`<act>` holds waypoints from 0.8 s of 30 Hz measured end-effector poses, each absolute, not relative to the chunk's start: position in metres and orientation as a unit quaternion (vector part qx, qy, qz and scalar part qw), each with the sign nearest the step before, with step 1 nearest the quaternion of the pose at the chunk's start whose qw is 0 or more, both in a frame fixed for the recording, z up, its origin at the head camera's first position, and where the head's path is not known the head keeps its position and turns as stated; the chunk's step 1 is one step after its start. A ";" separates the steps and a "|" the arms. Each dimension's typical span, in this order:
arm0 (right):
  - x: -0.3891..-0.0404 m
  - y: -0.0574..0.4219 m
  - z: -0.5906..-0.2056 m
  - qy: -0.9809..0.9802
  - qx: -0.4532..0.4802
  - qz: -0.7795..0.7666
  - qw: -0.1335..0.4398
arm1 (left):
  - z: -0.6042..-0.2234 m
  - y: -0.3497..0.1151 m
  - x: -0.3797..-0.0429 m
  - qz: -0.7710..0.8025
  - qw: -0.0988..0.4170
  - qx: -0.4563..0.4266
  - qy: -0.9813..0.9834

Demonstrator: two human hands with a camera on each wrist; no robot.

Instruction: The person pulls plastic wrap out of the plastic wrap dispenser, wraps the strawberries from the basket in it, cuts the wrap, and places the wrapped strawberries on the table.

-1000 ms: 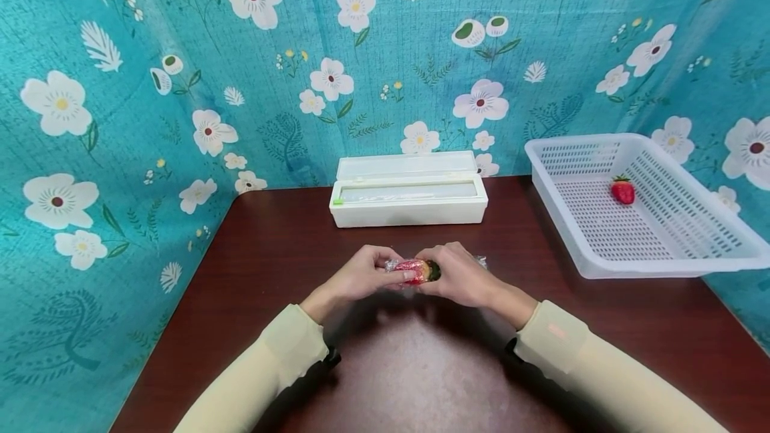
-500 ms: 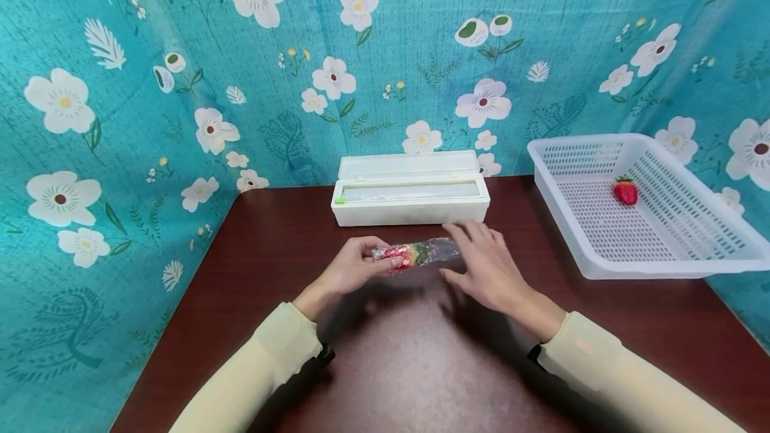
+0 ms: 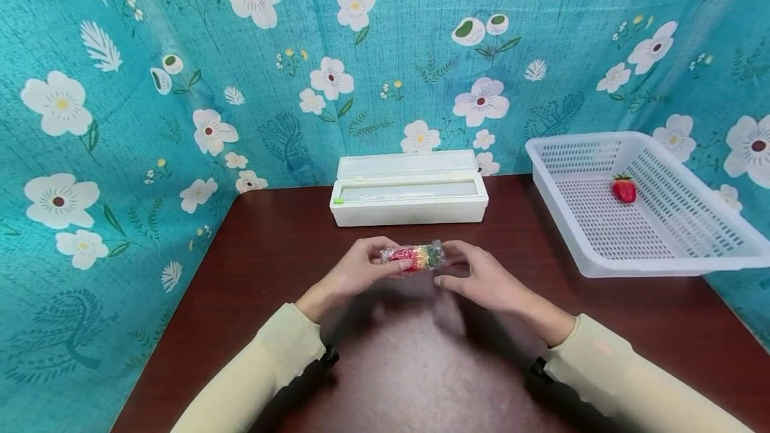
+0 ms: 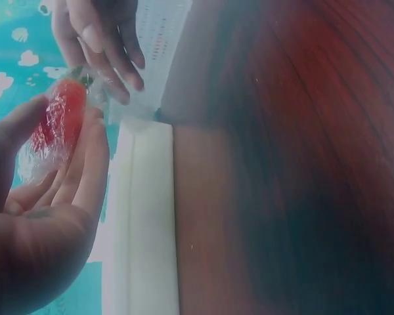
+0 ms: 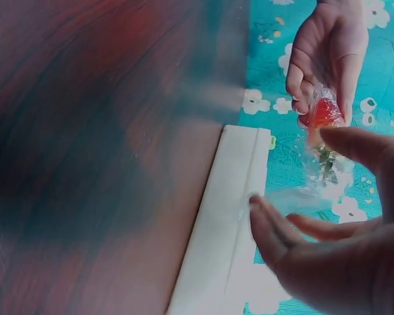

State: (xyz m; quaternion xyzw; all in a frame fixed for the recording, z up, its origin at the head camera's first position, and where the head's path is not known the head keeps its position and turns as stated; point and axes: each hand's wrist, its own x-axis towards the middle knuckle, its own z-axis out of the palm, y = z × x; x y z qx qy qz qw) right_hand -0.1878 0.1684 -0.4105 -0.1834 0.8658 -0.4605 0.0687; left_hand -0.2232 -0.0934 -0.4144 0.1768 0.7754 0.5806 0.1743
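Note:
Between the thumb and fingers of my left hand (image 3: 363,266) is a strawberry (image 3: 415,257) wrapped in clear cling film. Its red tip points to the left and its green leaves to the right. A loose end of the cling film (image 5: 335,177) sticks out past the leaves, seen in the right wrist view. My right hand (image 3: 490,279) is just right of that end, its thumb and fingers spread apart around the film. In the left wrist view the right fingers (image 4: 121,62) hang beyond the leafy end.
A white cling film dispenser (image 3: 409,214) with its lid up stands at the back of the dark wooden table (image 3: 277,232). To the right is a white plastic basket (image 3: 577,239) with one unwrapped strawberry (image 3: 623,189) in it. A floral curtain (image 3: 385,39) hangs behind.
The right hand let go of the leafy end, drew back right, then came lower and closer again. The film's long tail now looks shorter, gathered by the leaves. The left hand keeps its hold.

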 end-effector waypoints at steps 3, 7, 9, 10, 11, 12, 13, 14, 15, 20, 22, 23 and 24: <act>-0.189 0.166 -0.411 0.833 -0.196 -0.506 0.106 | -0.413 -0.091 -0.220 0.587 0.193 0.183 0.765; -0.188 0.163 -0.412 0.790 -0.190 -0.564 0.147 | -0.411 -0.087 -0.218 0.582 0.198 0.193 0.765; -0.188 0.162 -0.412 0.771 -0.178 -0.590 0.161 | -0.411 -0.086 -0.217 0.580 0.198 0.196 0.766; -0.188 0.162 -0.412 0.762 -0.172 -0.602 0.168 | -0.411 -0.085 -0.216 0.579 0.199 0.196 0.766; -0.188 0.162 -0.413 0.756 -0.167 -0.609 0.172 | -0.411 -0.085 -0.216 0.579 0.200 0.195 0.766; -0.188 0.162 -0.413 0.750 -0.161 -0.617 0.177 | -0.412 -0.085 -0.216 0.579 0.200 0.196 0.765; -0.188 0.162 -0.413 0.745 -0.154 -0.623 0.181 | -0.412 -0.085 -0.216 0.580 0.201 0.197 0.765; -0.188 0.162 -0.412 0.741 -0.148 -0.629 0.184 | -0.413 -0.084 -0.216 0.580 0.201 0.198 0.765; -0.188 0.162 -0.412 0.737 -0.142 -0.633 0.188 | -0.413 -0.084 -0.217 0.579 0.200 0.199 0.765; -0.189 0.161 -0.411 0.725 -0.131 -0.645 0.204 | -0.414 -0.084 -0.217 0.581 0.193 0.202 0.765; -0.189 0.161 -0.411 0.716 -0.126 -0.652 0.214 | -0.415 -0.083 -0.217 0.583 0.187 0.201 0.765; -0.190 0.161 -0.412 0.708 -0.124 -0.659 0.222 | -0.415 -0.083 -0.216 0.585 0.185 0.200 0.764; -0.190 0.161 -0.412 0.697 -0.119 -0.669 0.230 | -0.415 -0.082 -0.216 0.588 0.182 0.200 0.762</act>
